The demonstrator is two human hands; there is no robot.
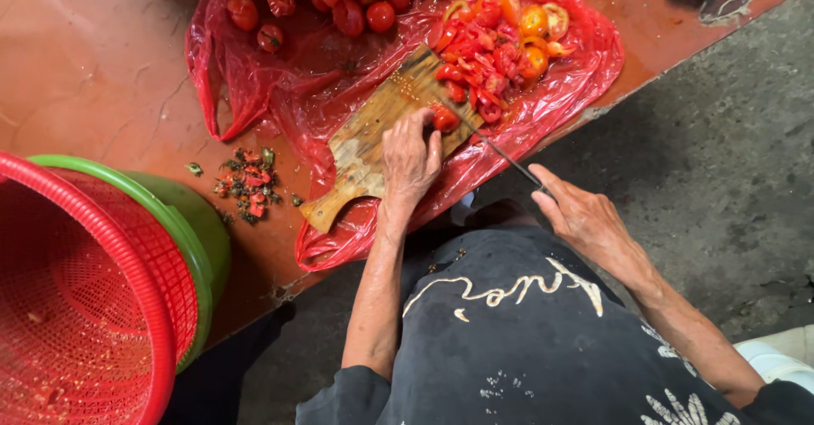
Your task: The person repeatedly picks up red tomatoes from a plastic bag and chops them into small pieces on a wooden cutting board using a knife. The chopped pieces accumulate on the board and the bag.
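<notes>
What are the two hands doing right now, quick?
Left hand: closed on a tomato, pinning it to the wooden cutting board.
Right hand: closed around the handle of a knife, blade at the tomato.

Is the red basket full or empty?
Nearly empty: the red basket shows bare mesh inside, with only a few tiny scraps at the bottom.

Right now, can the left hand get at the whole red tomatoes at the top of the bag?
Probably yes. The left hand pins a tomato piece on the cutting board; the whole tomatoes lie just beyond the board on the red plastic bag, nothing between. The knife is off to the right.
</notes>
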